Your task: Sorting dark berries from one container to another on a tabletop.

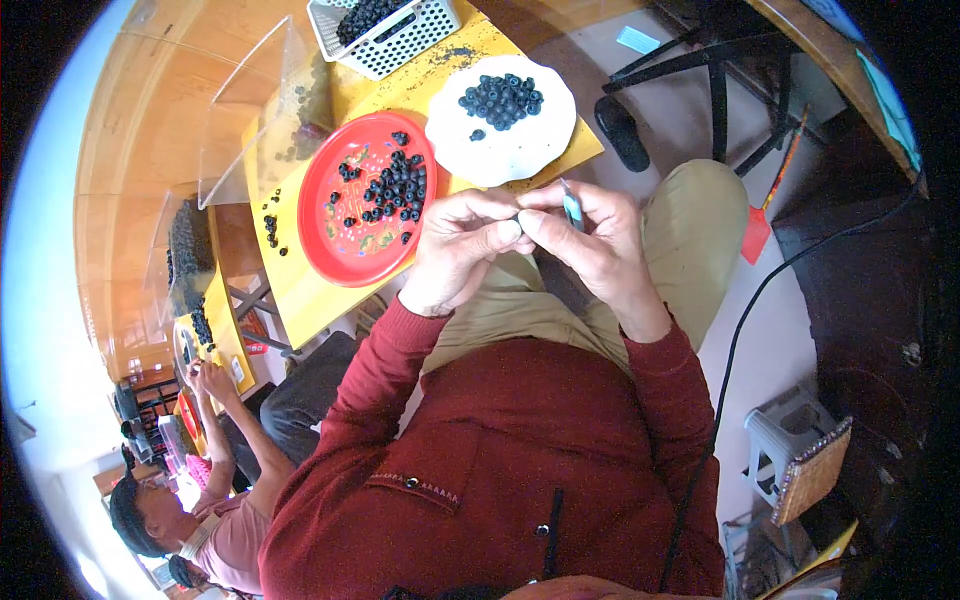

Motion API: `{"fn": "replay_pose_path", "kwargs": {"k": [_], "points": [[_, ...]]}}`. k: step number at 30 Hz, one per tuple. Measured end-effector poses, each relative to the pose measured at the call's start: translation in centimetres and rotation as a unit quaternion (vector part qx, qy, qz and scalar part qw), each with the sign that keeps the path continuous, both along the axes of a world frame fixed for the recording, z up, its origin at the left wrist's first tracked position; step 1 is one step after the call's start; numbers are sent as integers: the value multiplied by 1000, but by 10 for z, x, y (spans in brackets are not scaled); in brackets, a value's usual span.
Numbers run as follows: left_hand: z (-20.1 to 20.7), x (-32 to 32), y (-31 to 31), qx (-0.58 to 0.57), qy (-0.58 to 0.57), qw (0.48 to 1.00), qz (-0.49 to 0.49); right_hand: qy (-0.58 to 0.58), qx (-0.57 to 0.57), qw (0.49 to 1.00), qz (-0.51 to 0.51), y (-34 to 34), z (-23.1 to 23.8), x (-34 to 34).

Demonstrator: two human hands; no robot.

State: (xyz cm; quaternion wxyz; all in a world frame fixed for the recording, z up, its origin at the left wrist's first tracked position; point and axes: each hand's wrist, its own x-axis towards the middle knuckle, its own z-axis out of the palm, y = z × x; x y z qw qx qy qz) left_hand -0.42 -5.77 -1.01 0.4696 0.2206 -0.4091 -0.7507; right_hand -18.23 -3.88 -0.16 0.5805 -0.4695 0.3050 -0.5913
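Observation:
My left hand and my right hand meet above my lap, close to the table's near corner. A small dark piece is pinched between the fingertips, mostly covered by them. Also in my right hand is a slim pointed tool with a light blue handle, its tip sticking up past the fingers. Just beyond my hands, a white scalloped plate bears a heap of black bead-like pieces, some showing holes. To its left, a red oval tray carries more black pieces.
The yellow tabletop has loose pieces and dark crumbs. A white perforated basket and a clear panel stand on it. A co-worker sits at left. A black cable and a grey stool are at right.

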Motion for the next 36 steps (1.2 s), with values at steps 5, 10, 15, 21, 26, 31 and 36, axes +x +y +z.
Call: {"fn": "replay_pose_path", "kwargs": {"k": [5, 10, 15, 21, 26, 31, 36], "points": [[7, 13, 3, 8, 21, 1000, 3, 59, -37, 998, 8, -1, -20, -4], [23, 44, -16, -169, -361, 889, 226, 33, 38, 999, -12, 1, -33, -12], [22, 84, -41, -233, -548, 754, 279, 12, 66, 997, -25, -4, -49, -25], [23, 77, -53, -333, -663, 621, 255, -18, 90, 995, -30, -5, -56, -30], [20, 38, -66, -408, -648, 609, 205, -12, 107, 994, -36, -5, -61, -35], [9, 15, -89, -471, -699, 512, 165, -29, 121, 991, -46, -2, -59, -35], [7, 3, -98, -457, -755, 459, 102, -29, 128, 990, -55, 0, -64, -41]]}}
